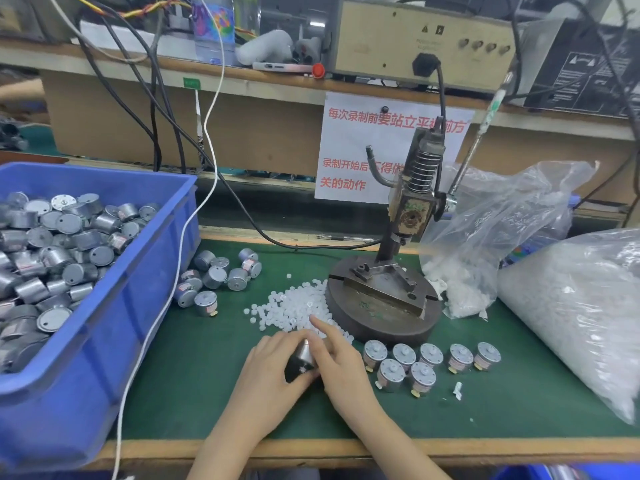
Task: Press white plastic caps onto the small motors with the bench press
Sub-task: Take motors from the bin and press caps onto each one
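Observation:
My left hand (268, 372) grips a small silver motor (302, 358) just above the green mat, near the front. My right hand (341, 365) is against the same motor from the right, its index finger stretched toward the pile of white plastic caps (294, 306); whether it pinches a cap is hidden. The bench press (384, 296) stands behind the hands on a round dark base, its fixture holding nothing. Several capped motors (429, 365) stand in two rows to the right of my hands. Loose uncapped motors (218, 278) lie left of the pile.
A blue bin (114, 306) full of motors takes up the left side. Clear bags of white caps (571, 306) lie at the right. A white cable (173, 282) hangs down past the bin. A shelf with electrical boxes (419, 43) runs along the back.

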Demonstrator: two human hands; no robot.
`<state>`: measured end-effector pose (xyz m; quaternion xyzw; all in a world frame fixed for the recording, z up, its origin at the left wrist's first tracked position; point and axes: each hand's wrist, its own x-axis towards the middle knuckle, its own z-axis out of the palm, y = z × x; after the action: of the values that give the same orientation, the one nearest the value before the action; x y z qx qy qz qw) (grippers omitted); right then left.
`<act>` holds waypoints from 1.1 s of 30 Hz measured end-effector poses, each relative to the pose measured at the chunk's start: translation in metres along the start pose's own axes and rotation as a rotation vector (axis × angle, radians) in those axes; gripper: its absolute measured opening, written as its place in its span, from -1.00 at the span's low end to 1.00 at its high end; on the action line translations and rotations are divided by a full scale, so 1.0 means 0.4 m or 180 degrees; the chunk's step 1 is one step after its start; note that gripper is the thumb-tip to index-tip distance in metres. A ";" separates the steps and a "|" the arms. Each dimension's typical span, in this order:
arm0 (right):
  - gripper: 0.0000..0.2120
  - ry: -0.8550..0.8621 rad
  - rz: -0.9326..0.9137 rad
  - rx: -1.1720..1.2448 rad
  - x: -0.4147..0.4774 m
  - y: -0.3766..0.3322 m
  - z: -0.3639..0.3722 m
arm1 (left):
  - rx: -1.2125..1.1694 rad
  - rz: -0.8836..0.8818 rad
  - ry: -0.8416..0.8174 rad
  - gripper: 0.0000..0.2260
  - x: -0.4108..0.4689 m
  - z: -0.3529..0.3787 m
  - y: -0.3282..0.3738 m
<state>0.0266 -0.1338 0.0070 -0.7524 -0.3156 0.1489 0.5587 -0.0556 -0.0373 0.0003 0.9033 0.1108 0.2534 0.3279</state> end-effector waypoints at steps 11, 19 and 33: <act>-0.29 -0.0237 -0.0774 -0.0917 -0.019 0.017 0.001 | -0.0432 -0.0595 0.0225 -0.55 0.004 -0.002 -0.009; -0.33 -0.0351 -0.0996 -0.1604 -0.017 0.032 0.015 | -0.0319 -0.0612 0.0078 -0.56 0.003 0.002 -0.011; -0.64 0.1279 -0.0407 -0.1457 0.088 -0.033 -0.187 | -0.0428 -0.0382 0.0194 -0.77 -0.005 0.006 -0.024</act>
<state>0.0922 -0.1648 0.0487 -0.8517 -0.2709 -0.1131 0.4342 -0.0565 -0.0322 -0.0083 0.8629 0.1574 0.2676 0.3988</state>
